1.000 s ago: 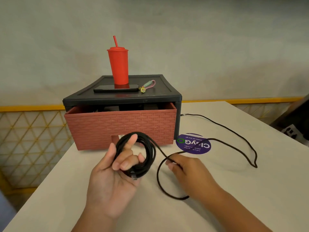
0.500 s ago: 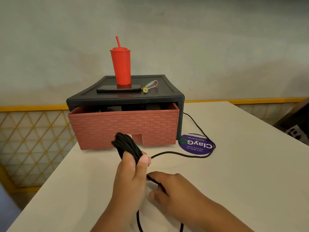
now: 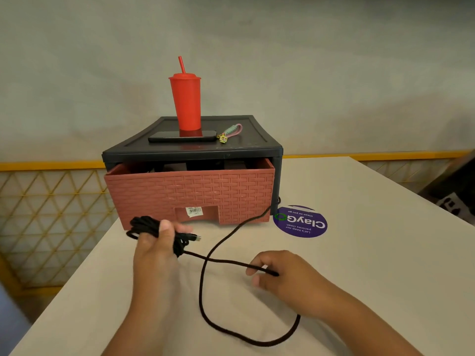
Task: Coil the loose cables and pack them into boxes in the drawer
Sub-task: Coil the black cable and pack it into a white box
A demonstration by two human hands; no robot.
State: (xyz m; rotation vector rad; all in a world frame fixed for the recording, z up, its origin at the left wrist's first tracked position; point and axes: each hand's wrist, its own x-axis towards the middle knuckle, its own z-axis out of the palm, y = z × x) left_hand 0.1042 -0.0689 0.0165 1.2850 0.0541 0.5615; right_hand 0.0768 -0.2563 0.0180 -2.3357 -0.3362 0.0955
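Now left hand (image 3: 151, 250) fingers curled tight round coiled black braided cable (image 3: 144, 226); right hand (image 3: 288, 276) seemingly pinches loose strand (image 3: 231, 263), fingers bent; terracotta woven-plastic drawer (image 3: 190, 194) partly open behind.

Wall (image 3: 308, 60) behind was plain, pale grey-beige, faintly mottled, under soft, even light. Off-white table (image 3: 372, 265) filled the foreground, its top matte. Yellow rail (image 3: 359, 154) ran along the wall's foot. Below it at left stood a yellow diamond-lattice panel (image 3: 51, 214). A dark object (image 3: 452, 191) sat at the far right edge, too blurred to identify.
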